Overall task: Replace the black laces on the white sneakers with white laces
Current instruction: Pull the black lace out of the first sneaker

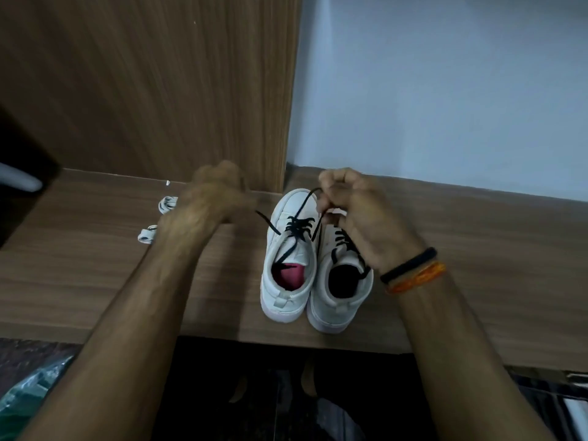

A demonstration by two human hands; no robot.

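Two white sneakers stand side by side on the wooden table, toes away from me. The left sneaker [288, 265] has a pink insole, and its black lace [299, 226] is partly undone. The right sneaker [342, 288] keeps its black lace threaded. My right hand [356, 211] hovers over the toes and pinches a loop of the black lace. My left hand [213, 195] is blurred, curled into a fist left of the shoes, with one black lace end running toward it. Two bundled white laces [167, 205], [147, 235] lie further left, partly behind my left wrist.
A wood-grain panel [159, 90] rises behind the table [477, 249], with a pale wall to its right. A dark object with a light handle [19, 179] sits at the far left. A green plastic bag [28, 396] lies below the table's front edge.
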